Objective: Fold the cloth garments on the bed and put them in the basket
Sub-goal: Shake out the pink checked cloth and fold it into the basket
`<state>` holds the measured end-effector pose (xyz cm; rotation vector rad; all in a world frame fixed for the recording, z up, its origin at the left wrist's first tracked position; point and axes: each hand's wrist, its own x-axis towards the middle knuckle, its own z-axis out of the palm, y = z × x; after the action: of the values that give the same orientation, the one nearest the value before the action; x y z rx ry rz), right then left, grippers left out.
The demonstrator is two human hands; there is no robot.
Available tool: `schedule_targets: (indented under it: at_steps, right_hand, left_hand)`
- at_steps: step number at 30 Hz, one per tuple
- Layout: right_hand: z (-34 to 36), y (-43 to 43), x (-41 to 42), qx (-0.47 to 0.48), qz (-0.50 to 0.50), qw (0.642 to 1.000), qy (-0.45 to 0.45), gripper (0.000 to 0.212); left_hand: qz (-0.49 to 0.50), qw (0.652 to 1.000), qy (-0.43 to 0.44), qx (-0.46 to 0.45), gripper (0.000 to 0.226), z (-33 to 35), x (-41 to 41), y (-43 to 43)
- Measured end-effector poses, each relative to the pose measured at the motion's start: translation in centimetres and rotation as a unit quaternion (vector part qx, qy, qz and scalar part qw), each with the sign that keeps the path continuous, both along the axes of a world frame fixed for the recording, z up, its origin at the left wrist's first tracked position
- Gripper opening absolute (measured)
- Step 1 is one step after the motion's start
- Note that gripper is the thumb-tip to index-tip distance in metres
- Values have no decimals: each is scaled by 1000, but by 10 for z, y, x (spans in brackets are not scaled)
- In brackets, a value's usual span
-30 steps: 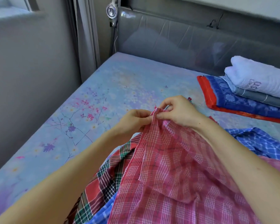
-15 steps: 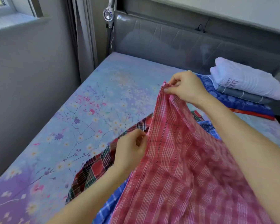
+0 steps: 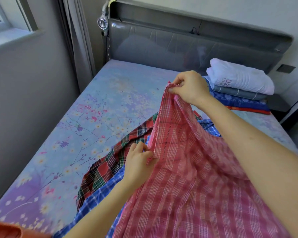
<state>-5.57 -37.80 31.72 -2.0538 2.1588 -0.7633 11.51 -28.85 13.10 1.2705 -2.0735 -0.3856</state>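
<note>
A pink checked cloth (image 3: pixel 193 169) hangs lifted over the bed. My right hand (image 3: pixel 189 88) pinches its top corner, raised above the mattress. Lower down, my left hand (image 3: pixel 138 162) pinches the cloth's left edge. Under it lie a red-and-green tartan cloth (image 3: pixel 113 162) and a blue checked cloth (image 3: pixel 96 194), both crumpled on the floral bedsheet (image 3: pixel 93 117). An orange rim (image 3: pixel 5 230), possibly the basket, shows at the bottom left corner.
A stack of folded linens (image 3: pixel 237 88) with a white item on top sits at the head of the bed on the right. A grey padded headboard (image 3: pixel 179 43) stands behind. A grey wall and curtain (image 3: pixel 79 40) run along the bed's left side.
My hands were together at the cloth's corner. The right hand rose with the corner while the left slid down along the edge, spreading the pink cloth between them.
</note>
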Motion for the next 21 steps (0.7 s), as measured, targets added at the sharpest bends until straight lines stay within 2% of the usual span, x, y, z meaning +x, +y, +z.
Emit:
schedule_targets:
  at_steps: [2,3,5,7,8,10,12,15,18,21]
  right_hand:
    - [3,2,-6,-12,-19,1000,0,14]
    - [4,3,-9,-18,-26,1000,0,14]
    - [3,3,-12,-30,-41,999,-3,15]
    - [2,3,-12,-47,-58,997,-12,17]
    - [2,2,-12,-55,-64,996,-16,18]
    - [1,2,-8,-68,-70,995,-17,19]
    - [-1,2,-2,-85,-61,994,-11,18]
    - [-2,3,10,-114,-37,993,12,17]
    - [0,3,17,-135,-9,990,26,16]
    - [4,5,17,-140,5,990,-19,14]
  left_hand:
    - [-53,997,6,-55,28,11,9,11]
    - [-85,994,31,-54,28,21,14,17]
    - [-126,985,105,56,27,43,23,24]
    - [-147,955,151,207,29,54,28,27]
    - [-140,951,150,231,28,56,30,26]
    - [-120,956,103,248,27,51,33,18]
    - [-80,960,10,267,22,39,36,5]
    - [-57,945,-83,311,11,13,45,-15]
    - [-86,917,-87,379,14,-7,45,-15]
    - [-72,912,-128,383,26,-26,41,-7]
